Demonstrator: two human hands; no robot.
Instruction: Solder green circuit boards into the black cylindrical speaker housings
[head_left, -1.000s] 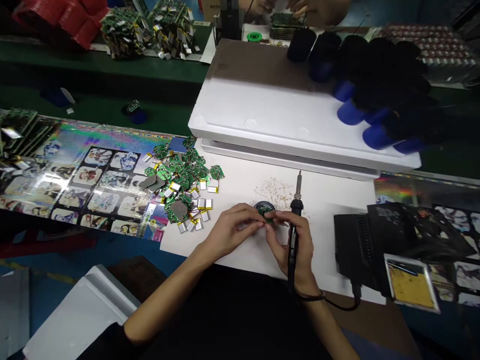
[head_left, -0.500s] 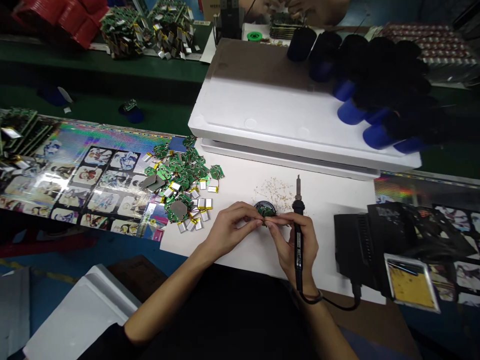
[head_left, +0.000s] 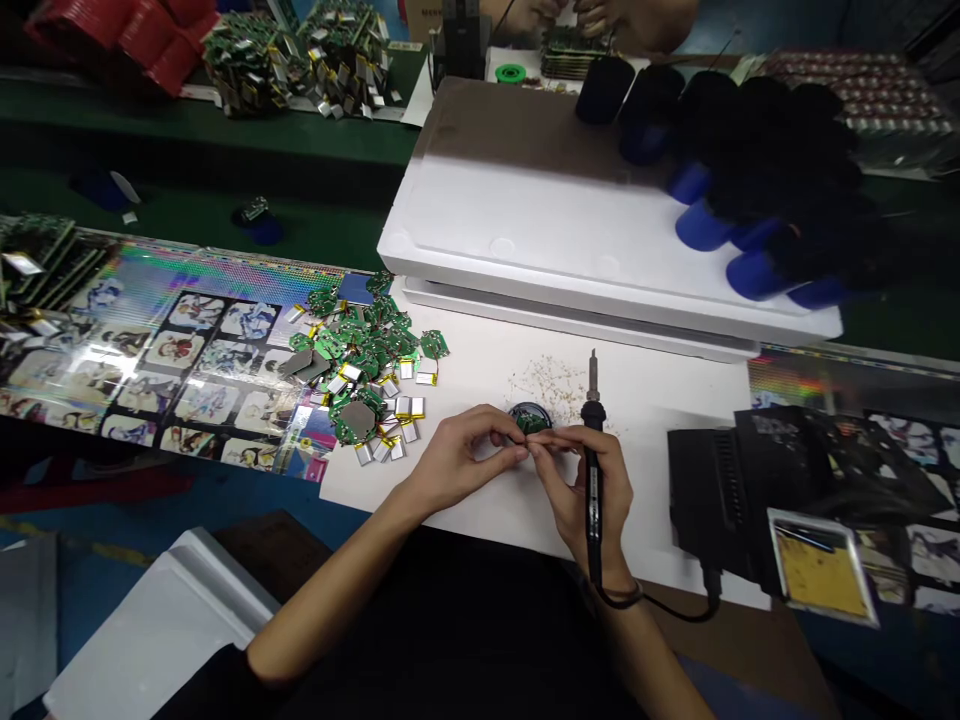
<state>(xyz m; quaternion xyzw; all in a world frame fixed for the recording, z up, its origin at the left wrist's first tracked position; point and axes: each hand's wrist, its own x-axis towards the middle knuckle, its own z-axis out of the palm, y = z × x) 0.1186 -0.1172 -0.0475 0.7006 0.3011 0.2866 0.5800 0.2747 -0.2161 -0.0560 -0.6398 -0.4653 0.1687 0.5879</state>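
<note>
My left hand (head_left: 480,450) is closed in a pinch at the near edge of a round dark housing (head_left: 534,408). What lies between its fingertips is too small to make out. A green circuit board (head_left: 531,422) sits inside the housing, partly hidden by my fingers. In my right hand (head_left: 600,480) a black soldering iron (head_left: 593,470) rests upright, its metal tip pointing away from me. The right thumb and fingertips meet the left ones at the housing's edge. Beyond the housing, small pale crumbs (head_left: 553,382) are scattered on the white sheet (head_left: 480,360).
Green boards (head_left: 367,335) with silver battery cells (head_left: 409,408) are piled on the left. A white foam block (head_left: 510,190) carries several blue-and-black cylinders (head_left: 701,225). On the right are a black box (head_left: 705,490) and a tray with a yellow pad (head_left: 821,570). Another person's hands (head_left: 592,15) show beyond.
The soldering iron has shifted slightly left with my right hand. My fingertips have moved a little and stay together at the housing's near edge.
</note>
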